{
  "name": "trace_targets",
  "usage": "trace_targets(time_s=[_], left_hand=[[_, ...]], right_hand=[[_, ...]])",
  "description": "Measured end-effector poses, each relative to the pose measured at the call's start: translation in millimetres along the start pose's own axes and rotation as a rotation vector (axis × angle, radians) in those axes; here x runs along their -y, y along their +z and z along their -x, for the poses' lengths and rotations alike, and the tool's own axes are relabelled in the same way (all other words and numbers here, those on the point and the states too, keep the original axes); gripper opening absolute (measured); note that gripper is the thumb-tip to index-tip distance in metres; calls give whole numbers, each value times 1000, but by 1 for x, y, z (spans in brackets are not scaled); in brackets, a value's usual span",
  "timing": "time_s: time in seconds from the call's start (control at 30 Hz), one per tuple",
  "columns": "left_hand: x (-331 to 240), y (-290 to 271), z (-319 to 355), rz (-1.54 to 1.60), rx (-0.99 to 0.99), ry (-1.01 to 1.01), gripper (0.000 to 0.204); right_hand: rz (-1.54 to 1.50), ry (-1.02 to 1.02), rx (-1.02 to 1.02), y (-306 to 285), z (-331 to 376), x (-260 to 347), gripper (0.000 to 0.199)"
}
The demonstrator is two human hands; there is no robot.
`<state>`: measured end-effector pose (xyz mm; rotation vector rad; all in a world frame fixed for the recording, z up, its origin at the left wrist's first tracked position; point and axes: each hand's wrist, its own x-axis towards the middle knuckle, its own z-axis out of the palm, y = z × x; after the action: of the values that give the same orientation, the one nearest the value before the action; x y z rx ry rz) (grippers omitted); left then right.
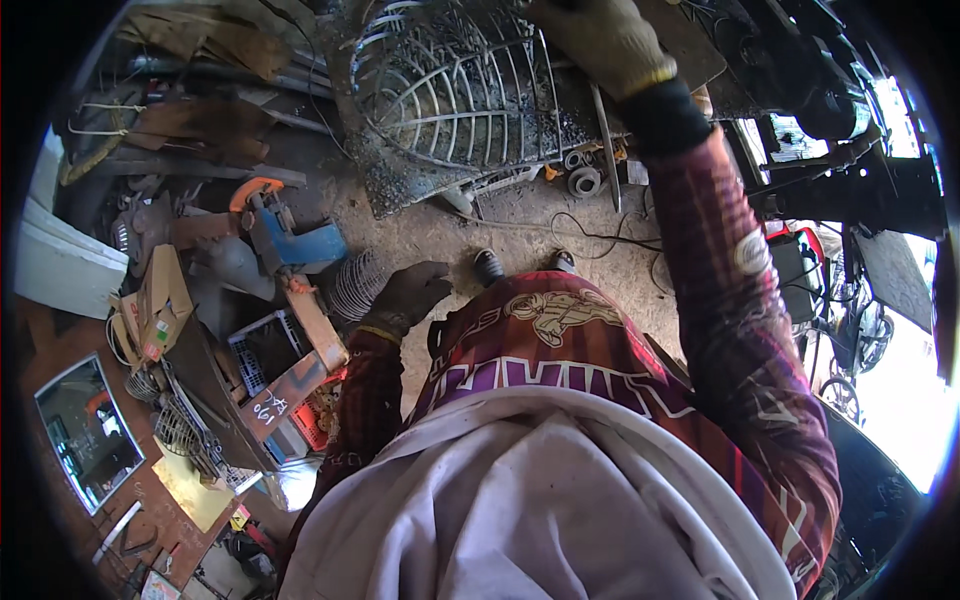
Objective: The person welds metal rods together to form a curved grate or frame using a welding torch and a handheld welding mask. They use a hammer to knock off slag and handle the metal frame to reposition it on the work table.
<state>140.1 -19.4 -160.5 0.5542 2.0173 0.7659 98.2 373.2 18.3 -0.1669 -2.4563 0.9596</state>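
Note:
My right hand [605, 45], in a pale knit glove, reaches to the far edge of the view, over a dark metal work table [390, 185]. Its fingers are curled around something dark that the picture's edge cuts off. Just left of it lies a metal rod grille [460, 105] with curved ribs in a leaf-like pattern. A narrow flat bar [606, 150] sticks out from below the right hand toward me. Low at my left side hangs my left hand [405, 298] in a dark glove, fingers loosely stretched and holding nothing, near a coil of wire rings [358, 285].
On the left stand a blue and orange machine [300, 240], a cardboard box [160, 300] and a brown bench [130, 500] with wire pieces. Cables [605, 235] and round metal parts [583, 180] lie on the floor by the table. A red and black machine [800, 265] stands at right.

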Motion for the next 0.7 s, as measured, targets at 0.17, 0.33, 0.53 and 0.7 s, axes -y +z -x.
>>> trace_targets(time_s=[0.17,0.33,0.53,0.7], left_hand=[[49,22,4,-124,-32,17,46],[145,62,23,-282,-1,-39,50],[201,82,36,-143,70,-46,35],[180,59,22,-137,250,-162,23]], right_hand=[[119,-68,463,-5,-50,-5,43],[-45,-101,564,1,-60,-8,34],[83,-22,367,-5,-37,28,30],[-78,-31,353,-9,-52,10,28]])
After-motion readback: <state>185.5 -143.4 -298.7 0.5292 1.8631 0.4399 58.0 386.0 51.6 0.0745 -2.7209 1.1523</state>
